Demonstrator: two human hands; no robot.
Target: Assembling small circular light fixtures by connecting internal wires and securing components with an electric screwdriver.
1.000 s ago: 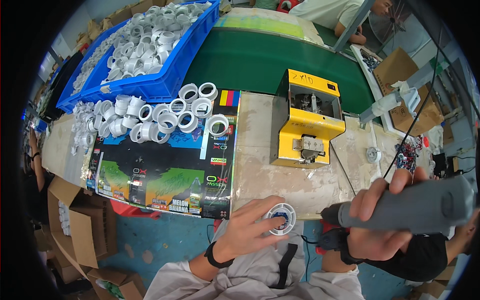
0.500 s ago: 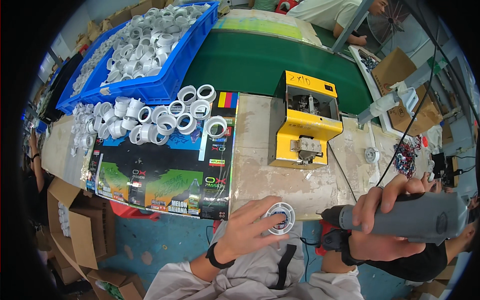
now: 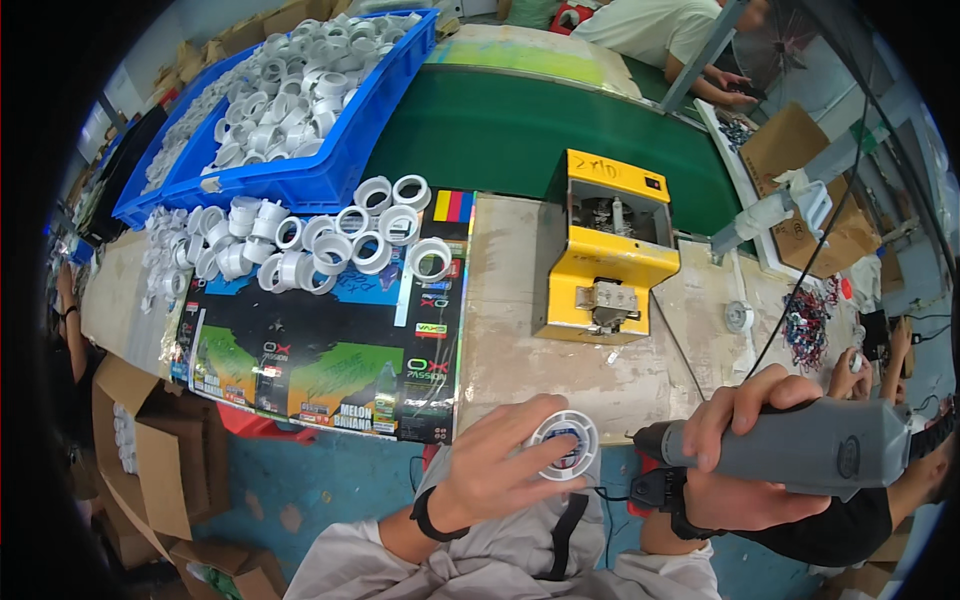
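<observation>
Brings gray power screwdriver (image 3: 805, 452) slightly nearer white plastic ring (image 3: 576, 458); clasps screwdriver in right hand (image 3: 742, 497), ring in left hand (image 3: 488, 465), finger (image 3: 553, 448) laid inside, apparently for steadiness.

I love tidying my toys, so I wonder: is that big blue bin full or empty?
Full, it seems: the blue bin has white rings heaped high inside, hiding its bottom.

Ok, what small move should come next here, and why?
Probably ease the grey power driver left toward the white round part: the right hand grips it with its nose pointing that way, a gap separates the two, and the left hand holds the part with a fingertip inside its ring.
</observation>
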